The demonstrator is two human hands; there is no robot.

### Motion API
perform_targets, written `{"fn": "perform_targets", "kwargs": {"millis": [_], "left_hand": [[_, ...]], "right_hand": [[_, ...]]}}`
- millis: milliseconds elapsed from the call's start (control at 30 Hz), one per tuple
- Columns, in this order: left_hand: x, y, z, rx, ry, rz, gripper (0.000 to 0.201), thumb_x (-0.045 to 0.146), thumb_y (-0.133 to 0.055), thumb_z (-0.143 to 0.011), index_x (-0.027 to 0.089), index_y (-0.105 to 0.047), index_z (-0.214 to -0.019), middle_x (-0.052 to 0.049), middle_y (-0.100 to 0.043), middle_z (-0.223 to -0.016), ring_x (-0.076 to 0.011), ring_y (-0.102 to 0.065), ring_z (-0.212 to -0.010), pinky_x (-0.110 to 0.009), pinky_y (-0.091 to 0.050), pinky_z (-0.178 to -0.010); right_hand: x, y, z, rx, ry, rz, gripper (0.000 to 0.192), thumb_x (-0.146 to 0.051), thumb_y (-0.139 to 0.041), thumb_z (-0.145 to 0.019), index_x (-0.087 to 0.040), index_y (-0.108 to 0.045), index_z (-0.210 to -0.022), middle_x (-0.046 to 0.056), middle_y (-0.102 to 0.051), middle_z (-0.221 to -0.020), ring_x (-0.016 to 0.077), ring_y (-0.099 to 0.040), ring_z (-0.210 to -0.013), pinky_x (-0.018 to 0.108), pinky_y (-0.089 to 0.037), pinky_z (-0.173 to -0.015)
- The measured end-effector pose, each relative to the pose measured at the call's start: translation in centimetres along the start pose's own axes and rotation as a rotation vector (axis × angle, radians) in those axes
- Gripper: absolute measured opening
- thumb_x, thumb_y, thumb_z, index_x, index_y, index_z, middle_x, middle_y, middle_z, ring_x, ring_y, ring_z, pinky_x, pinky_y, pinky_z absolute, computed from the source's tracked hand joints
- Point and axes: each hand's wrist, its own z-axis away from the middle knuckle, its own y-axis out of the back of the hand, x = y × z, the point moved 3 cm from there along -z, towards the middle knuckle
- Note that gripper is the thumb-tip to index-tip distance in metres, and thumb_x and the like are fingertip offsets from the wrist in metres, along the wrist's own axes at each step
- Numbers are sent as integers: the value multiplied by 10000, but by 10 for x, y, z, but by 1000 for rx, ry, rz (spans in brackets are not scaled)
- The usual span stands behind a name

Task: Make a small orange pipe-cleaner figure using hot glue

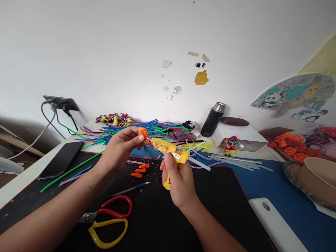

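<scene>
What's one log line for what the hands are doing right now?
left hand: holds orange piece | right hand: grips glue gun | nozzle at piece | scissors on mat

Both forearms were bare right up to the frame's edge, with no sleeves, watch or rings showing. The left hand (119,148) and right hand (181,182) had short, plain, unpainted nails.
</scene>
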Motion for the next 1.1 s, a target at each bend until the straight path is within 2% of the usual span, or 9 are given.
{"fn": "perform_targets", "kwargs": {"millis": [167,700,1100], "left_hand": [[1,0,0,19,-3,2,340,410,-999,-694,182,-800,-848,-22,-707,-709,-141,-586,-627,-256,-448,-593],[0,4,-1,33,-6,18,332,395,-995,-705,184,-791,-860,-19,-707,-719,-135,-595,-636,-258,-455,-606],[4,1,-1,11,-12,-19,311,407,-984,-711,177,-811,-828,-37,-707,-715,-143,-576,-630,-266,-457,-605]], "right_hand": [[1,-1,1,-14,-19,0,662,-810,-534,-970,-202,-610,-721,-33,-504,-462,112,-473,-418,239,-357,-456],[0,-1,1,-10,-10,10,667,-812,-527,-969,-206,-589,-698,-32,-492,-457,115,-471,-424,242,-365,-461],[-1,3,-1,22,-30,20,703,-862,-526,-933,-202,-590,-702,-21,-512,-462,114,-474,-418,239,-354,-444]]}}
